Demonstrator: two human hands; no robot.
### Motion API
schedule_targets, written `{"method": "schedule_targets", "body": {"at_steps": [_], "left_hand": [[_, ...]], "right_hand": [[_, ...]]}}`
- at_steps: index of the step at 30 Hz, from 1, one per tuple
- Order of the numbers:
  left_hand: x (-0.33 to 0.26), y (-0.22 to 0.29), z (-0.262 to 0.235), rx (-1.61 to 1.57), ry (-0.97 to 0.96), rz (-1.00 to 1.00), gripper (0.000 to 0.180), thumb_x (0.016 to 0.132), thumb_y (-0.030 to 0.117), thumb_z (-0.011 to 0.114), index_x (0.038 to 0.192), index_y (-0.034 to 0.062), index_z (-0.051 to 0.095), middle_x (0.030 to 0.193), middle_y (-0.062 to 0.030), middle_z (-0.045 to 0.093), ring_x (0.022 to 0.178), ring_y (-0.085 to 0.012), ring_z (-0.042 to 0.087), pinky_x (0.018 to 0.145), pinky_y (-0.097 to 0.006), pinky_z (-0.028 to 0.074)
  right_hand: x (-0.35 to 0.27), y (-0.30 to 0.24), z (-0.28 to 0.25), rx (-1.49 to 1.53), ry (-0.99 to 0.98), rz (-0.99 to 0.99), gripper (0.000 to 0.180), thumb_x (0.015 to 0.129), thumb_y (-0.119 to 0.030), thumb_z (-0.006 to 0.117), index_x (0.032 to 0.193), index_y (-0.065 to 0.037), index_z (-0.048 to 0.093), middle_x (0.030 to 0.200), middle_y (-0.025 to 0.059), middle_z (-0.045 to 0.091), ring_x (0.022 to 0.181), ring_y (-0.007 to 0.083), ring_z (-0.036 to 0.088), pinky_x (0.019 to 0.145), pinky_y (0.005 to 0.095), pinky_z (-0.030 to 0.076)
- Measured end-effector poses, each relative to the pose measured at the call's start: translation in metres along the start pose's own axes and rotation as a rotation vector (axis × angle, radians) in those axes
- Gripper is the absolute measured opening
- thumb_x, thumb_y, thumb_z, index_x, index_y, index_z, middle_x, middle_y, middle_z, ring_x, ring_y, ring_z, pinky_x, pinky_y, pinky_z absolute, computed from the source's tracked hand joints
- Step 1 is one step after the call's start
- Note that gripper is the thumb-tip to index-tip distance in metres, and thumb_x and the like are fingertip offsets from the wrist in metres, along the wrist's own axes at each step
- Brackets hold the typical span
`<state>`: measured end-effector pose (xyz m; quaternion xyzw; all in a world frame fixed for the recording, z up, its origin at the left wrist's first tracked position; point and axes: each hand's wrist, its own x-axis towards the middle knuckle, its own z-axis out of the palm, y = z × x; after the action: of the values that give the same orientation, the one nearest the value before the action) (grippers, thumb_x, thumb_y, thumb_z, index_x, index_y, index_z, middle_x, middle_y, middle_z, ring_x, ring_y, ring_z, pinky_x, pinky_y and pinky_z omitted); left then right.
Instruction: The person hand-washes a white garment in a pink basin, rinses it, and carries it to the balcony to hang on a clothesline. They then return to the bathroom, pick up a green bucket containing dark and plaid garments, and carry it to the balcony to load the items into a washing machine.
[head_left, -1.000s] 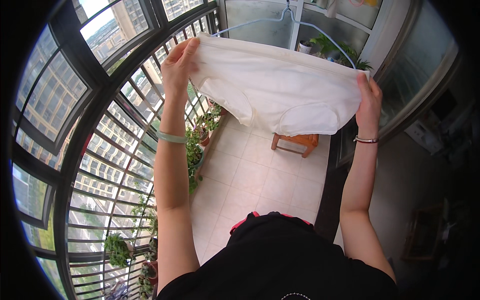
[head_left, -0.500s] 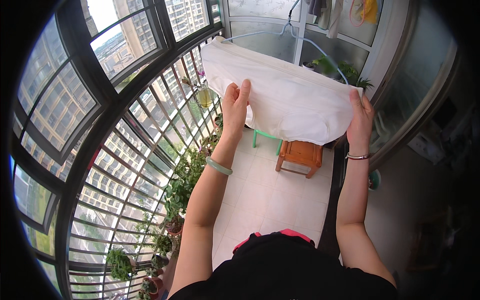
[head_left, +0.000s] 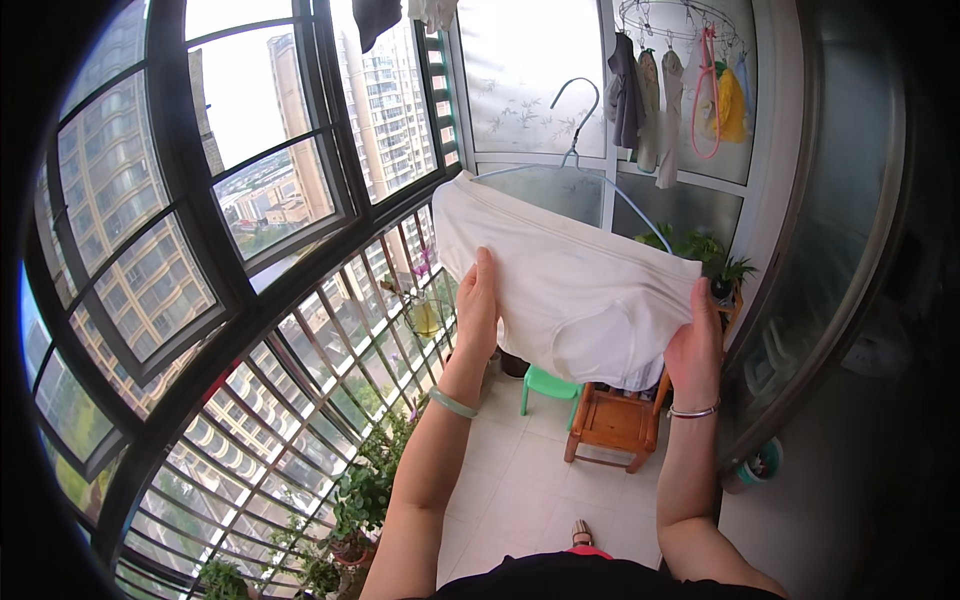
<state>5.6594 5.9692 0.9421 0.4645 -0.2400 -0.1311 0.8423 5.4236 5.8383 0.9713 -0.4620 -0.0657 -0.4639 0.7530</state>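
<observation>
We have the white, brief-shaped cloth garment [head_left: 560, 270] raised in front of us, stretched over the thin, pale-blue wire hanger [head_left: 571, 158]. To handle it well, we should draw both sides outward gently and evenly; the waistband slopes down to the right, so levelling it would likely spread the tension better. Smoothing the creases across the front in light strokes seems wiser than tugging, since a hard pull might slip the cloth off a hanger end. The hook points up with nothing visible in it, so the hanger could tip.

Our right grip [head_left: 697, 350] holds the garment's right side, thumb in front, fingers mostly hidden behind. Our left grip [head_left: 478, 305] sits lower on the left part, thumb upright against the cloth; we cannot tell whether it pinches. Both arms reach forward, the left angled inward, the right bent more sharply.
</observation>
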Motion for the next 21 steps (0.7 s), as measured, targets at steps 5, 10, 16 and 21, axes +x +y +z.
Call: {"method": "schedule_targets", "body": {"at_steps": [5,10,16,21], "left_hand": [[0.039,-0.004,0.017,0.148,-0.061,0.1,0.039,0.099,0.043,0.049,0.105,0.0059,0.062,0.084,0.0012,0.064,0.074,-0.0073,0.061,0.069,-0.022,0.05],[0.092,-0.018,0.069,0.101,0.168,0.399,0.038,0.099,0.032,0.053,0.117,-0.0005,0.058,0.067,0.0045,0.05,0.057,-0.0042,0.043,0.054,-0.02,0.039],[0.153,0.002,0.103,0.139,0.056,0.541,0.064,0.101,0.048,0.037,0.147,0.0033,0.03,0.148,-0.0144,0.036,0.135,-0.0215,0.037,0.113,-0.035,0.026],[0.192,0.013,0.144,0.048,0.038,0.545,0.069,0.101,0.055,0.024,0.148,0.0057,0.029,0.155,-0.0112,0.026,0.144,-0.0219,0.021,0.117,-0.034,0.013]], "right_hand": [[0.063,0.0,-0.011,0.03,-0.101,-0.07,0.047,0.1,-0.038,0.048,0.12,0.003,0.055,0.119,0.0115,0.06,0.11,0.021,0.058,0.094,0.0371,0.047],[0.14,0.01,-0.024,-0.048,-0.081,-0.103,0.046,0.098,-0.042,0.051,0.113,0.001,0.06,0.106,0.0072,0.064,0.096,0.0151,0.063,0.079,0.0272,0.05],[0.218,0.027,-0.002,0.035,0.012,-0.139,0.038,0.096,-0.045,0.054,0.099,-0.008,0.062,0.073,-0.0089,0.044,0.055,0.0003,0.032,0.048,0.0185,0.026],[0.272,0.049,0.003,0.03,0.049,-0.147,0.035,0.097,-0.045,0.054,0.084,-0.013,0.058,0.068,-0.0093,0.032,0.057,0.0012,0.024,0.05,0.0198,0.023]]}}
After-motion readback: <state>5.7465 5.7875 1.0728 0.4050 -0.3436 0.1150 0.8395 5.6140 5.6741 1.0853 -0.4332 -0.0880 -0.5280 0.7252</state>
